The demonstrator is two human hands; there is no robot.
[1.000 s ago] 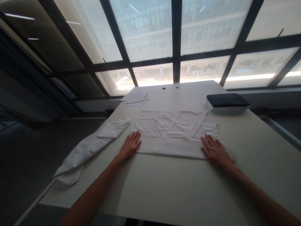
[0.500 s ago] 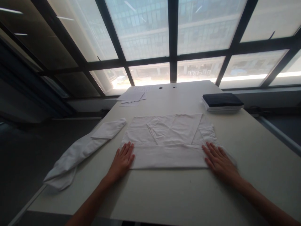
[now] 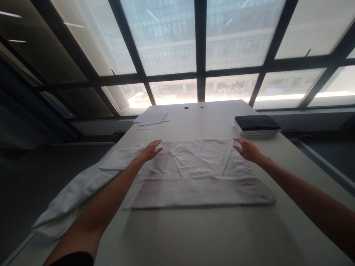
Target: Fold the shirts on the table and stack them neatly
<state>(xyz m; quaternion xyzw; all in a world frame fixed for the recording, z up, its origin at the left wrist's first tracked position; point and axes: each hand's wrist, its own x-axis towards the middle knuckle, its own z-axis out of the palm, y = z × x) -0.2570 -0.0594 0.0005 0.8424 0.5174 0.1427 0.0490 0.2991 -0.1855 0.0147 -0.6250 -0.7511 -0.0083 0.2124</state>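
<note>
A white folded garment [image 3: 205, 192] lies flat before me, with a straight folded band along its near side and creased layers on the far part. My left hand [image 3: 152, 150] is at its far left corner, thumb and fingers apart. At the far right corner is my right hand [image 3: 246, 149], its fingers stretched forward and the thumb apart. Neither hand visibly grips the cloth; whether the fingertips touch it I cannot tell.
Another white cloth [image 3: 74, 188] lies along the table's left edge, partly behind my left arm. A stack of folded dark and white cloth [image 3: 257, 123] sits at the right. Paper sheets [image 3: 151, 117] lie at the far left of the white table [image 3: 205, 236], near the windows.
Both hands have left the near folded band, where they lay flat, and moved forward to the garment's far corners. The view has shifted slightly.
</note>
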